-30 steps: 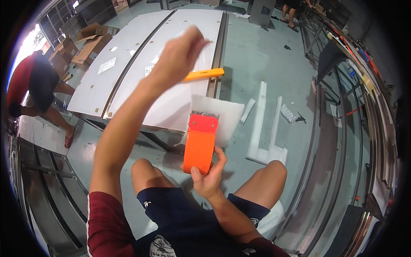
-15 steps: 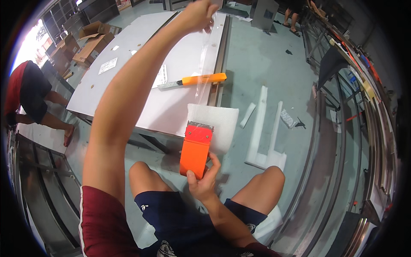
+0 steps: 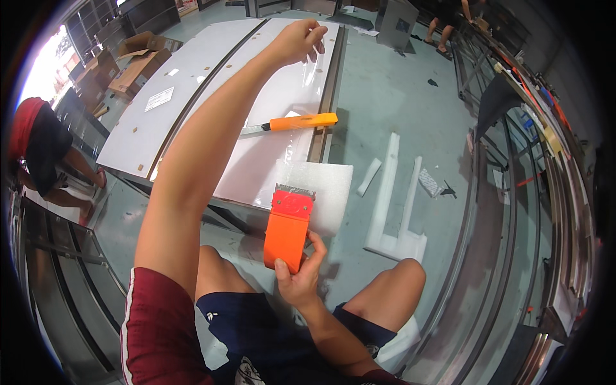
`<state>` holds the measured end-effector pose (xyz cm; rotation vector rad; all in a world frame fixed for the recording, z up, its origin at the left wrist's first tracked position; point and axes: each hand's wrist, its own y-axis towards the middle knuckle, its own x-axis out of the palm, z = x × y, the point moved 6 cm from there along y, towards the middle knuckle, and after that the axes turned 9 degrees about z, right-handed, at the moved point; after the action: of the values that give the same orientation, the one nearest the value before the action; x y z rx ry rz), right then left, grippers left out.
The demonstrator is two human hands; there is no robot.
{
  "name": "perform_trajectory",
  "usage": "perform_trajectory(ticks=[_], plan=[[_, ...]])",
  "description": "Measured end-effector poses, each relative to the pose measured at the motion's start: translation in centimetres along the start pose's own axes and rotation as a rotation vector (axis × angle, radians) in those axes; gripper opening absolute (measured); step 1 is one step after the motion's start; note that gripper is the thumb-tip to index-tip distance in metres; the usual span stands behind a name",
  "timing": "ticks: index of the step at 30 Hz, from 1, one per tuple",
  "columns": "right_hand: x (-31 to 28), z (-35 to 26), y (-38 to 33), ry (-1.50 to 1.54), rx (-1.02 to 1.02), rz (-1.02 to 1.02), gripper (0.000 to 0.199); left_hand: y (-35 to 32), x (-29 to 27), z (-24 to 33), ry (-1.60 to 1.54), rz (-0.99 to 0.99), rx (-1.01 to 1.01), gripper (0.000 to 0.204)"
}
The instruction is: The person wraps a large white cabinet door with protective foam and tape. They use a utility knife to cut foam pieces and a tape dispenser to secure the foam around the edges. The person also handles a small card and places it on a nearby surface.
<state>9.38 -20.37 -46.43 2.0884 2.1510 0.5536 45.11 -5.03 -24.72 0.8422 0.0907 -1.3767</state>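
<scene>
My right hand (image 3: 301,277) grips an orange and red tape dispenser (image 3: 288,228) by its lower end, the toothed edge pointing away from me. My left arm is stretched far forward, and the fingers of my left hand (image 3: 301,42) are pinched on clear tape (image 3: 312,78). The strip runs back toward the dispenser, faint against the white surface. Behind the dispenser is a piece of white foam (image 3: 330,192) at the near right corner of the white panel (image 3: 247,176). An orange-handled utility knife (image 3: 303,121) lies across the panel's right edge, its blade partly behind my left forearm.
White foam strips (image 3: 384,199) and scraps lie on the green floor to the right. Metal racks with long bars (image 3: 545,147) line the right side. Cardboard boxes (image 3: 138,70) stand at the far left. One person (image 3: 48,147) is at left, another (image 3: 447,25) far right.
My left hand has come slightly lower and nearer, still on the tape. The dispenser stays in my right hand, shifted slightly left in view. The person at left has changed stance.
</scene>
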Motion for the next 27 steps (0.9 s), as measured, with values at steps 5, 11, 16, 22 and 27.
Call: perform_trajectory(ticks=[5,11,16,22,27], plan=[[0.0,-0.4,0.2,-0.020,0.024,-0.012,0.076,-1.1,0.5,0.5,-0.370,-0.193,-0.335,0.024],[0.0,-0.7,0.6,-0.082,-0.053,-0.008,0.078,-7.5,5.1,-0.2,-0.582,-0.622,-0.770,0.015],[-0.1,-0.4,0.8,-0.035,-0.047,0.033,0.077,-4.9,2.1,0.5,0.024,-0.350,-0.451,0.046],[0.0,0.0,0.5,-0.030,-0.022,0.038,0.076,-2.4,1.5,1.2,-0.033,-0.225,-0.171,0.043],[-0.1,-0.2,0.4,-0.080,0.005,-0.014,0.079,0.1,2.1,-0.5,0.282,0.145,0.260,0.036]])
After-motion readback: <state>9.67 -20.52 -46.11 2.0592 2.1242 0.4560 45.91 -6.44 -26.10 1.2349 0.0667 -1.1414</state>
